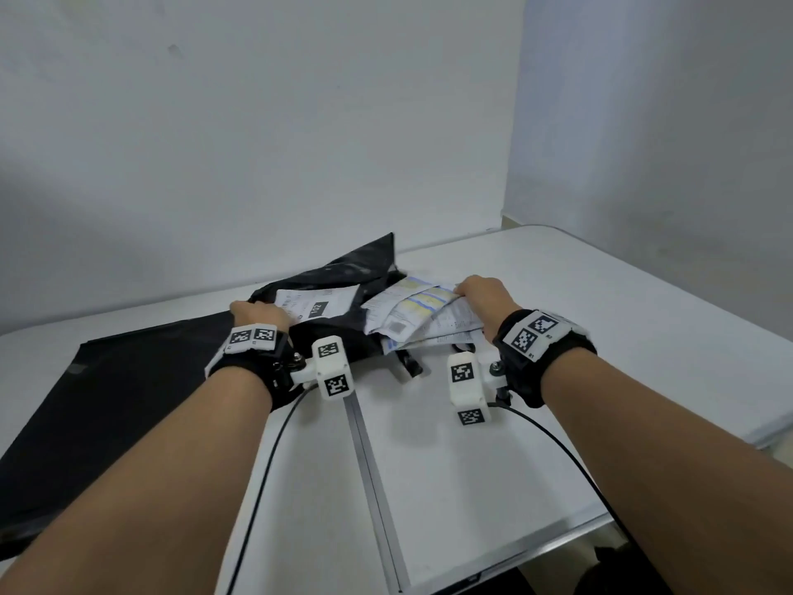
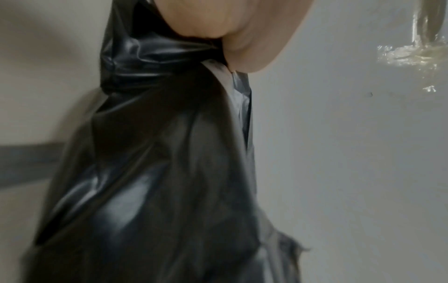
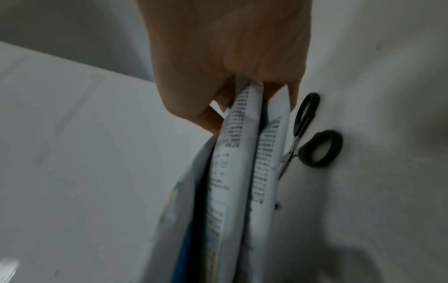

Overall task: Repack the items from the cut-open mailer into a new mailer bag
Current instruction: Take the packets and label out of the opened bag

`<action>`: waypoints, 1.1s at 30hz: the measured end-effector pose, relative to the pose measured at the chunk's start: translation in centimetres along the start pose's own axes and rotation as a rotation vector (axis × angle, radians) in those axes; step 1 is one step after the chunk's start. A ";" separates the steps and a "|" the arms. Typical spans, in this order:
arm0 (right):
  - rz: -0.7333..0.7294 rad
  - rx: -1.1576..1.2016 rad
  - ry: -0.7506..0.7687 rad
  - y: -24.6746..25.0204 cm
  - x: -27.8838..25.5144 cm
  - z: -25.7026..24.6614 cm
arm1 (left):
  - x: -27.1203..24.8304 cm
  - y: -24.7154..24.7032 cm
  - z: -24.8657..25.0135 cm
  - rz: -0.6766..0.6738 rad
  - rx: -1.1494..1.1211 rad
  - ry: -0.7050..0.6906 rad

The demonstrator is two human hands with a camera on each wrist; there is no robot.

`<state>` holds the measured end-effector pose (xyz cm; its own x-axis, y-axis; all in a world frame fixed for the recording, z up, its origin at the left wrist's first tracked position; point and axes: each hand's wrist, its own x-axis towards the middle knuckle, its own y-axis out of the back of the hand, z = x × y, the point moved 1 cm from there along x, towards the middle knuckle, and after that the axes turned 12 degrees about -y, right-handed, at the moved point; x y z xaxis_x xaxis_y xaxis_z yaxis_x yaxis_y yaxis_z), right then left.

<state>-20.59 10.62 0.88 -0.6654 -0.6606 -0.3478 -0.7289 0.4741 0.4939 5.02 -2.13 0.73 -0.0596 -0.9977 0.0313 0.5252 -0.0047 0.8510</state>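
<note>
A crumpled black cut-open mailer (image 1: pixel 343 285) with a white shipping label (image 1: pixel 315 309) lies at the middle of the white table (image 1: pixel 600 337). My left hand (image 1: pixel 257 315) grips its black plastic (image 2: pixel 157 153) at the left end. My right hand (image 1: pixel 480 296) grips a stack of printed paper packets (image 1: pixel 422 317) at their right edge; the packets (image 3: pixel 232 172) stick partly out of the mailer's open end. A flat black new mailer bag (image 1: pixel 98 410) lies on the table to the left, under my left forearm.
Black-handled scissors (image 3: pixel 312 137) lie on the table right beside the packets, mostly hidden under them in the head view. A metal seam (image 1: pixel 373 474) runs across the table toward me. Walls stand close behind and to the right.
</note>
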 end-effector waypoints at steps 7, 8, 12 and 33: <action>0.241 -0.312 -0.063 3.0 0.7 2.3 | 1.2 -0.2 -1.5 -0.033 -0.229 0.016; 0.266 -0.335 -0.067 3.1 0.7 2.4 | 0.9 -0.6 -1.0 0.046 -0.292 0.041; 0.324 -0.302 -0.137 3.3 0.7 2.4 | -0.1 -1.7 1.1 0.173 -0.049 -0.169; 0.578 0.496 0.047 3.7 3.6 3.1 | -4.5 -3.6 4.6 -0.556 0.403 -0.713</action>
<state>-26.14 11.83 -1.05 -0.9637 -0.2464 -0.1025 -0.2609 0.9508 0.1672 -0.54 2.74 -0.08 -0.7766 -0.5860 -0.2314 -0.0530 -0.3053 0.9508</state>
